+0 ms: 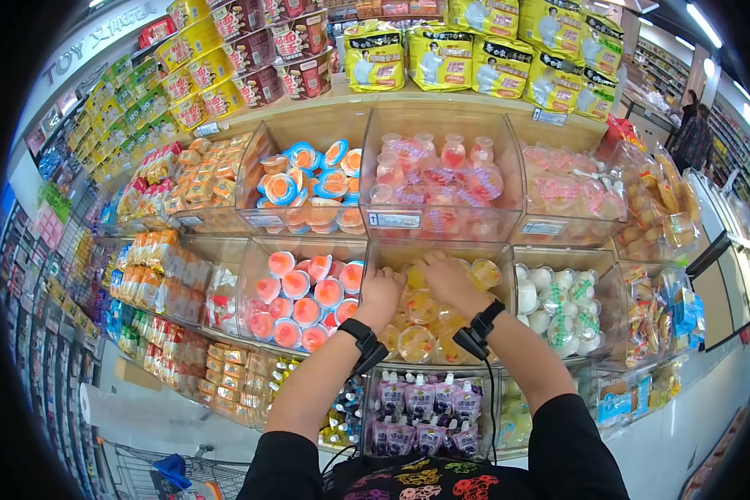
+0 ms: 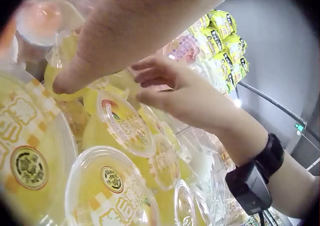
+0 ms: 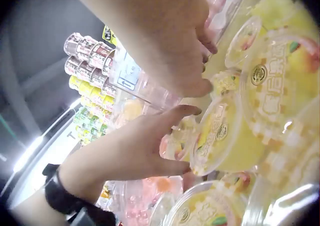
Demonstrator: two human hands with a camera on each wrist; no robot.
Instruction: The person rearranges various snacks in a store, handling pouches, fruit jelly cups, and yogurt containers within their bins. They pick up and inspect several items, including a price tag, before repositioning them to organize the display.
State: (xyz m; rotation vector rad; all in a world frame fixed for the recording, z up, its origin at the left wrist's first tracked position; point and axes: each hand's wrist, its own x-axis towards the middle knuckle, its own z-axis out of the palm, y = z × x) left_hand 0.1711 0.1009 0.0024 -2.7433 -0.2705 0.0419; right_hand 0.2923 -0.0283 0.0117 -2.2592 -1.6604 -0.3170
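In the head view, both hands are inside a clear bin of yellow jelly cups [image 1: 417, 342] with printed film lids. My left hand [image 1: 383, 293] is at the bin's left side. In the right wrist view, the left hand [image 3: 132, 148] grips one jelly cup [image 3: 216, 136], with forefinger and thumb at opposite sides of it. My right hand [image 1: 452, 282] reaches over the cups toward the back of the bin. The left wrist view shows the right hand [image 2: 182, 93] with loosely bent fingers, holding nothing visible. Part of its fingertips is hidden behind cups.
Pink-orange jelly cups [image 1: 296, 292] fill the bin to the left, and white round cups [image 1: 558, 308] the bin to the right. Purple pouches [image 1: 429, 400] stand below. Clear dividers rise around each bin. A shopping cart [image 1: 142, 471] is at lower left.
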